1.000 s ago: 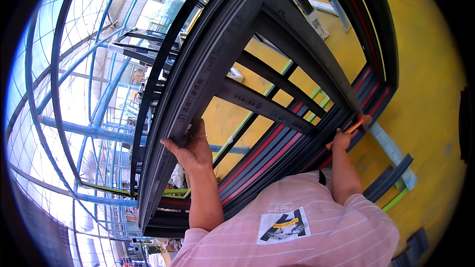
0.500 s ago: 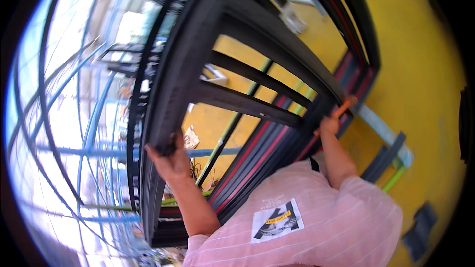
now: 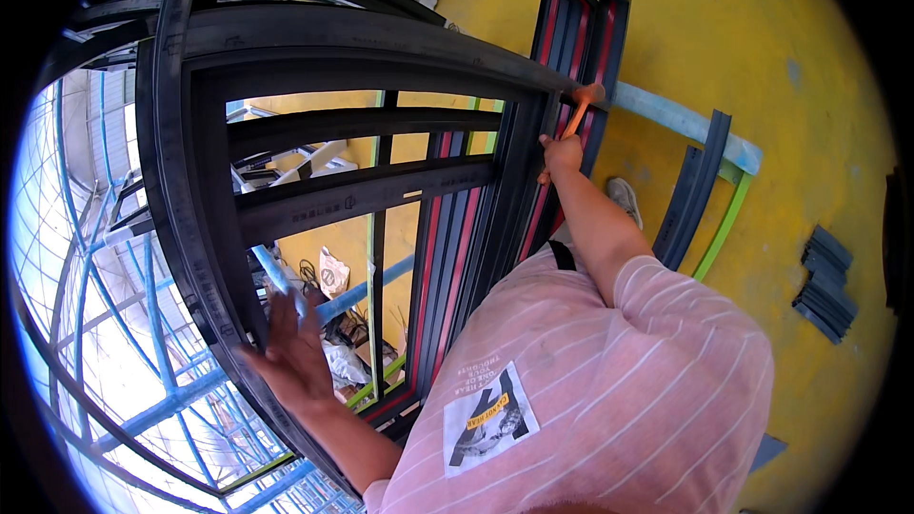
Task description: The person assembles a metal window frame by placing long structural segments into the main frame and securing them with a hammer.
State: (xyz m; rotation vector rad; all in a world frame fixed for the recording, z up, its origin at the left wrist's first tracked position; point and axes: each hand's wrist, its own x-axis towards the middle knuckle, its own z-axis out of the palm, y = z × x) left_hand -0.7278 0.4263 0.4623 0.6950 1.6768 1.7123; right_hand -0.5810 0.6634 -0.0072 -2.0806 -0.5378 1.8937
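Dark grey metal, ribbed along its edges, makes up the window frame (image 3: 333,48) that is filling the middle and upper part of the view, standing on edge with two crossbars (image 3: 367,195) running across its opening. It is leaning among other frames stacked behind it, some with red and green strips showing along their sides.

At about seven o'clock the left hand (image 3: 290,357) is pressing flat against the frame's left upright, fingers spread and gripping nothing; it seems to be steadying the frame so that it is not rocking or tipping. At about one o'clock the right hand (image 3: 562,152) is closing around the handle of a hammer (image 3: 576,119) with an orange shaft, whose head is lying right at the frame's upper right corner, where top rail and side upright are meeting. The arm is reaching out nearly straight, probably to bring the head square to that joint.

Further out, at three o'clock, a pale blue bar (image 3: 685,124), dark strips (image 3: 700,190) and a green strip (image 3: 724,224) are lying on the yellow floor (image 3: 809,67), with a small pile of dark offcuts (image 3: 826,281) beyond them. A shoe (image 3: 624,200) is showing just beside the right forearm.
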